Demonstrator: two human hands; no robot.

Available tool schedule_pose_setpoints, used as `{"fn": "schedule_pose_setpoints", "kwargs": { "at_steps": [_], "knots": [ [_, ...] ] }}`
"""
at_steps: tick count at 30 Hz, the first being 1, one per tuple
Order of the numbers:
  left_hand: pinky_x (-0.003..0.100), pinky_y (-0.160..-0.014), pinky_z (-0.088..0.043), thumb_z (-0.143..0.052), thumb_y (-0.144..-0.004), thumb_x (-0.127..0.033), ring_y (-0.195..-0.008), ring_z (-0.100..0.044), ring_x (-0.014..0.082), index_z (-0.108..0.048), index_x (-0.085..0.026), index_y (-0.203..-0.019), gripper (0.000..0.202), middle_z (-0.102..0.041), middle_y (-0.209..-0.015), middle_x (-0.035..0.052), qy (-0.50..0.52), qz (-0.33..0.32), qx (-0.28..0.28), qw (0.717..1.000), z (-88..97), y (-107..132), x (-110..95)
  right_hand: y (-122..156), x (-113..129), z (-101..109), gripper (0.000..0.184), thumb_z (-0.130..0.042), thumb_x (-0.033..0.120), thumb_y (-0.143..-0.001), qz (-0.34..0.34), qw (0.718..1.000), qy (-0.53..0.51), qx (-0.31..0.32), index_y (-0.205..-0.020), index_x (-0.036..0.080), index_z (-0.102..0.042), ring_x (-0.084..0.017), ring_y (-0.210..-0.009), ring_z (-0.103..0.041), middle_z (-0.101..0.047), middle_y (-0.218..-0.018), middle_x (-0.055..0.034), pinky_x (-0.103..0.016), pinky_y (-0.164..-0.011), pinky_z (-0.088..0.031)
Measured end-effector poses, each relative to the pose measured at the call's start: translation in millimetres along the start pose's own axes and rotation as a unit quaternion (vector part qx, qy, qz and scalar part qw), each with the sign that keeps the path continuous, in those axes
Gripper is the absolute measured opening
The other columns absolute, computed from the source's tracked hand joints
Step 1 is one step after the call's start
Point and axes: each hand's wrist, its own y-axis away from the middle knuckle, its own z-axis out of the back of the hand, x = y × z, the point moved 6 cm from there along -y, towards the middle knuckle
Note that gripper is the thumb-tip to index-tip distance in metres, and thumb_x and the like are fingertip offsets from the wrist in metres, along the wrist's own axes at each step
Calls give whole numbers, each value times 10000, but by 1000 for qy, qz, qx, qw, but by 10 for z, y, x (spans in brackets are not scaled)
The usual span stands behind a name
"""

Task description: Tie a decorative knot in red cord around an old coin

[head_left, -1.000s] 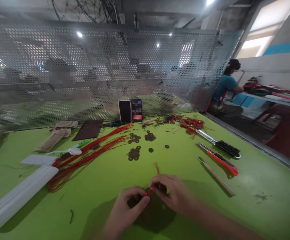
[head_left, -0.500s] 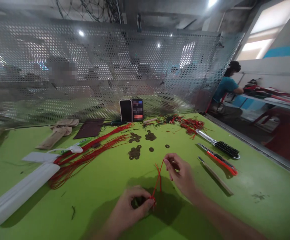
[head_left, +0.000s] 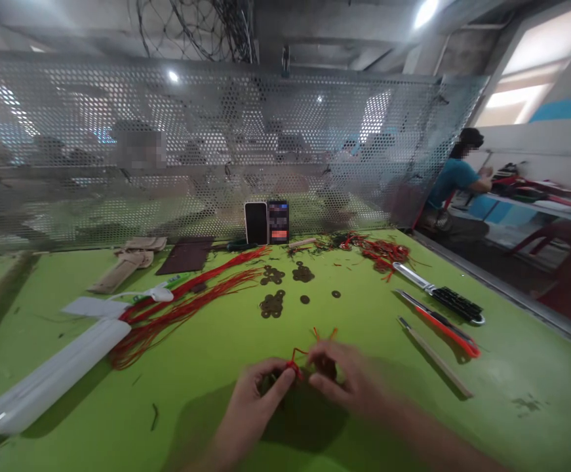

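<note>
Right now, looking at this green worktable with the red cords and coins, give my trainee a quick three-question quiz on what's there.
1. True or false: the left hand and right hand meet at a thin red cord.
2. What lies between the hands and the two upright dark phones? A) small round dark coins B) scissors C) a cup
3. On which side of the green table is the red-handled utility knife?

Key: 1 true; 2 A; 3 the right side.
</note>
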Motion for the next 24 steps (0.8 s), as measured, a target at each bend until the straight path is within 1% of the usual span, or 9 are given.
{"fn": "schedule_pose_setpoints", "kwargs": {
  "at_steps": [1,2,3,6,10,14,18,21,24],
  "knots": [
    [278,-694,-464,-611,-703,-507,-781,-587,192,-695,-176,-849,371,-673,-818,59,3,-4,-11,1000,10,-10,-11,18,43,-67,202,-495,371,-867,20,998,41,39,-826,180,-550,-124,-593,-508,-570,-699,-14,-237,-535,-402],
    [277,-691,-463,-614,-702,-502,-777,-587,192,-696,-176,-845,365,-674,-806,57,6,-11,-14,1000,10,-19,-25,32,76,-116,210,-498,369,-863,36,995,73,63,-792,181,-559,-125,-588,-500,-578,-689,-11,-241,-537,-384],
    [277,-688,-461,-616,-703,-498,-769,-588,192,-698,-175,-833,358,-674,-787,55,8,-19,-12,1000,4,-27,-37,41,103,-147,221,-492,359,-865,50,991,95,75,-756,180,-560,-124,-576,-488,-580,-671,-7,-240,-531,-363],
    [279,-685,-458,-606,-716,-491,-765,-589,191,-698,-175,-828,348,-673,-769,53,10,-28,-9,1000,-9,-42,-39,40,141,-173,220,-469,285,-860,64,987,121,80,-682,177,-541,-114,-535,-449,-563,-608,8,-233,-507,-316],
    [284,-703,-452,-601,-734,-475,-790,-588,192,-687,-168,-870,346,-673,-799,55,5,-26,-1,1000,-15,-38,-5,34,141,-152,159,-499,219,-795,41,988,127,75,-644,175,-520,-110,-526,-428,-550,-590,12,-227,-507,-301],
    [268,-693,-438,-573,-774,-448,-760,-578,170,-678,-178,-845,298,-667,-787,33,0,-35,1,999,2,-44,-9,51,166,-167,148,-504,172,-743,27,989,111,89,-596,172,-483,-102,-512,-409,-516,-559,19,-218,-497,-279],
    [242,-615,-415,-558,-780,-462,-684,-557,148,-669,-166,-828,320,-645,-720,16,28,-42,-20,999,68,-94,-22,54,166,-185,148,-498,136,-716,14,989,107,102,-576,168,-465,-97,-506,-390,-487,-542,25,-212,-494,-267],
    [238,-609,-409,-563,-768,-483,-689,-551,146,-669,-157,-853,353,-640,-731,20,46,-23,-40,998,111,-123,21,48,145,-179,153,-493,134,-718,6,990,93,103,-573,166,-460,-91,-497,-375,-469,-539,30,-206,-484,-258],
    [234,-619,-408,-576,-752,-501,-711,-554,148,-672,-154,-873,380,-648,-764,27,65,-15,-58,996,132,-118,54,40,129,-173,154,-497,146,-720,13,991,90,102,-574,168,-449,-91,-503,-368,-459,-542,33,-209,-489,-252]
  ]
}}
